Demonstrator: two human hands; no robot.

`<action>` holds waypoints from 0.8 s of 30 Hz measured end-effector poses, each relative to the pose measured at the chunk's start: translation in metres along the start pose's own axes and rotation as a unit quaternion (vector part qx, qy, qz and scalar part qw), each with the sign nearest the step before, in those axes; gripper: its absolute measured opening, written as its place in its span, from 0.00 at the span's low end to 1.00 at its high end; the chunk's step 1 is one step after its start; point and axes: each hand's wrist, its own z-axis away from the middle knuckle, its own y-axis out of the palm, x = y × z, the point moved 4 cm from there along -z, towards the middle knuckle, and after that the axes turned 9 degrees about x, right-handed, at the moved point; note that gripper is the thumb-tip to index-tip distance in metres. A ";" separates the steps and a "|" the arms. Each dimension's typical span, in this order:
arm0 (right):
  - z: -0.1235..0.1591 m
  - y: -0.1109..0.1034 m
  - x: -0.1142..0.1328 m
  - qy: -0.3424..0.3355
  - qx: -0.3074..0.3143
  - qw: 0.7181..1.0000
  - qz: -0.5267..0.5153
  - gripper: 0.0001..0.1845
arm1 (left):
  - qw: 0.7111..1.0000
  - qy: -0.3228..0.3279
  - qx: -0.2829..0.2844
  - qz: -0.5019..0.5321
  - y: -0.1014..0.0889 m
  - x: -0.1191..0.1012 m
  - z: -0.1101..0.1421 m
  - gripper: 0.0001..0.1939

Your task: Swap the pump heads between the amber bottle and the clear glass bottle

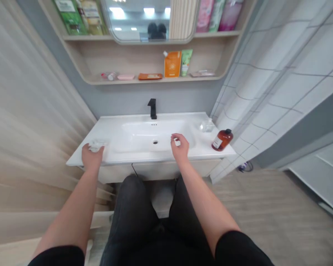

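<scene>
At the left end of the white countertop [111, 129], my left hand [92, 157] has its thumb and fingers around a small clear, glassy-looking object [97, 145]. Blur hides its exact kind. My right hand [181, 147] is over the front right part of the sink basin [140, 138]. Its fingers are loosely curled with a gap to the thumb, and nothing shows in it. An amber bottle [222, 140] with a black cap and white label stands on the right of the countertop. Behind it is a clear bottle [207, 125].
A black faucet [153, 109] rises behind the basin. Above, a wall shelf [122, 55] holds an orange pouch [172, 64], a green tube [186, 62] and small flat packets, around a mirror [152, 22]. A curtain [30, 111] hangs left; a tiled wall [255, 92] stands right.
</scene>
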 end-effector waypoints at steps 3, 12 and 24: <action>0.030 -0.093 -0.012 -0.018 -0.192 0.976 0.101 0.13 | 1.000 0.015 0.000 0.009 0.000 0.002 -0.001 0.45; 0.004 -0.248 -0.129 0.093 -0.198 0.962 0.163 0.58 | 0.967 0.243 -0.071 -0.036 -0.031 -0.038 0.028 0.37; -0.037 -0.058 -0.081 0.021 0.127 0.989 0.079 0.47 | 0.869 0.326 0.282 0.244 0.085 -0.200 0.114 0.24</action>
